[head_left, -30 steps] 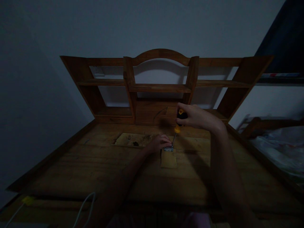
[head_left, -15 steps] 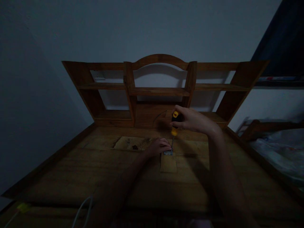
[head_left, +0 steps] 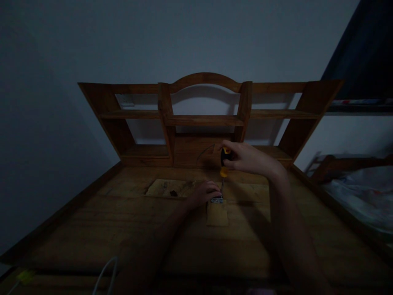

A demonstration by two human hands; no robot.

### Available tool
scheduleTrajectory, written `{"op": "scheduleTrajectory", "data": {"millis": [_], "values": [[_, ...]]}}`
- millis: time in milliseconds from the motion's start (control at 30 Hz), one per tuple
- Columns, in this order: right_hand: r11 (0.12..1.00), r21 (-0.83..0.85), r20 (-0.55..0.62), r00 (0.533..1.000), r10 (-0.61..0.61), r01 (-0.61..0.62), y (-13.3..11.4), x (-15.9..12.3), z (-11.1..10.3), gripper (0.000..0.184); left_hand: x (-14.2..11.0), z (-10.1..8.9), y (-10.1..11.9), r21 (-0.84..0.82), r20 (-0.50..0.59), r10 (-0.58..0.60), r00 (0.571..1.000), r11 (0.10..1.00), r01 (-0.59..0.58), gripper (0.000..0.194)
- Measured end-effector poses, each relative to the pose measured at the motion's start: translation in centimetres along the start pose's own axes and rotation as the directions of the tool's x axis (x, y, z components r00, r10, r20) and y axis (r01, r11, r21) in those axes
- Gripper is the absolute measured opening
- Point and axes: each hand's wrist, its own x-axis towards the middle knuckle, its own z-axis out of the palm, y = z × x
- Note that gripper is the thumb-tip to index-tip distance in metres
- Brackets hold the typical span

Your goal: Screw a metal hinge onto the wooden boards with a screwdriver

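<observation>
In dim light my right hand (head_left: pixel 245 157) is closed round the black and yellow handle of a screwdriver (head_left: pixel 224 164), held nearly upright. Its tip meets a small metal hinge plate (head_left: pixel 217 200) at the top of a pale wooden block (head_left: pixel 217 214) on the wooden desk (head_left: pixel 123 229). My left hand (head_left: pixel 204 192) rests beside the plate, fingers curled and pressed against its left edge.
A wooden hutch (head_left: pixel 205 116) with shelves rises at the back of the desk. A pale recessed panel (head_left: pixel 168 188) lies left of my hand. A white cable (head_left: pixel 106 272) hangs at the near edge. A bed with light bedding (head_left: pixel 362 196) stands on the right.
The view has tilted slightly, so everything sits lower in the picture. My right hand has shifted a little left with the screwdriver standing more upright. The left hand stays at the plate.
</observation>
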Motion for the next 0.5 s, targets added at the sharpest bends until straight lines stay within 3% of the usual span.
{"op": "scheduleTrajectory", "data": {"millis": [167,267,500], "values": [[0.989,-0.116,-0.077,0.994,0.078,-0.087,0.3,0.4,0.9,0.028,-0.2,0.5,1.2,-0.145,0.028,-0.088,0.996,0.985,0.091,0.026],[0.99,-0.12,-0.073,0.995,0.066,-0.074,0.3,0.6,1.0,0.018,-0.1,0.8,1.8,-0.238,0.03,-0.112,0.993,0.964,0.116,0.026],[0.999,-0.038,-0.067,0.997,0.027,-0.03,-0.1,0.6,0.9,0.023,0.0,1.0,2.0,-0.237,-0.014,-0.181,0.983,0.956,0.172,0.02]]}}
